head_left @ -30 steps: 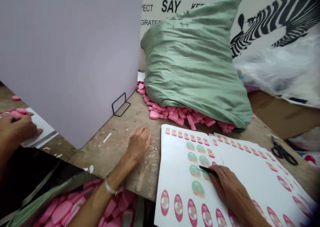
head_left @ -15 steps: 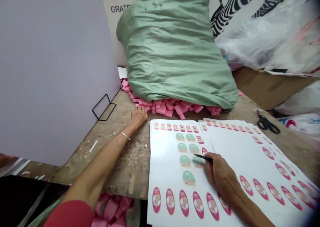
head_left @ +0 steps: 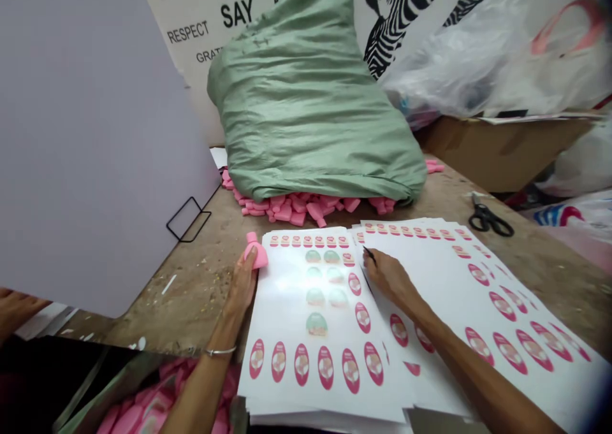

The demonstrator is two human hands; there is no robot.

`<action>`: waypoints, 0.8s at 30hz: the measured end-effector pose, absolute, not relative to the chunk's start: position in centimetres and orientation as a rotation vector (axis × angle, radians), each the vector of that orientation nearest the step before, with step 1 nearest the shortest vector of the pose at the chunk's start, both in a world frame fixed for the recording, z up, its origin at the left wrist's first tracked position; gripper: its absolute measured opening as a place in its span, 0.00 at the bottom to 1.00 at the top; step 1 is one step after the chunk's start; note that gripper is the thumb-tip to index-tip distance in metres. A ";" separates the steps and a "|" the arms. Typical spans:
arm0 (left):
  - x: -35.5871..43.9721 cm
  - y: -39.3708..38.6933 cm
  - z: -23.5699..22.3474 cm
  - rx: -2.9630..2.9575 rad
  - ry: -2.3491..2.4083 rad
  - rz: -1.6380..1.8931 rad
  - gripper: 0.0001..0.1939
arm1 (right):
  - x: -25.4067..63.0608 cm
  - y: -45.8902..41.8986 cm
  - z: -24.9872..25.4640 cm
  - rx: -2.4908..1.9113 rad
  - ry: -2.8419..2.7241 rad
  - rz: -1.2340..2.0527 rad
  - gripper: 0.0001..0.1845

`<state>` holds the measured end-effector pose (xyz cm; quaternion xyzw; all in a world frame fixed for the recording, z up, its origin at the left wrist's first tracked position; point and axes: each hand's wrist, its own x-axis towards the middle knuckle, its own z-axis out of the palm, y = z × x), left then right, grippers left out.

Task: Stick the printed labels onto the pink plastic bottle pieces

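My left hand pinches a small pink bottle-shaped piece at the left edge of a white sticker sheet. The sheet carries rows of pink oval stickers and several green round stickers. My right hand rests on the sheets with its fingers closed on a thin dark tool, whose tip points at the upper part of the sheet. A second stack of sticker sheets lies to the right, partly under my right forearm.
A large green sack lies on a heap of pink pieces at the back of the wooden table. Black scissors lie at the right. A lilac board on a wire stand screens the left; another person's hand shows beneath it.
My left hand drew back from the pink heap with one pink piece and now holds it by the sheet. My right hand slid up the sheet with the tool.
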<state>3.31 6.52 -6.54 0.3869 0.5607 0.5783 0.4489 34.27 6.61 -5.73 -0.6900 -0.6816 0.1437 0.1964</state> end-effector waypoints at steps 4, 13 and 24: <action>4.6 6.7 -6.3 0.962 1.309 1.362 0.27 | 31.6 8.1 -6.2 -1.899 -1.947 0.377 0.11; 2.7 1.9 -5.4 0.810 1.253 1.409 0.23 | 34.6 3.5 -4.6 -1.987 -1.962 0.459 0.14; 5.3 -5.5 -5.3 0.728 1.457 1.261 0.27 | 31.5 -4.6 -5.3 -1.961 -2.097 0.279 0.21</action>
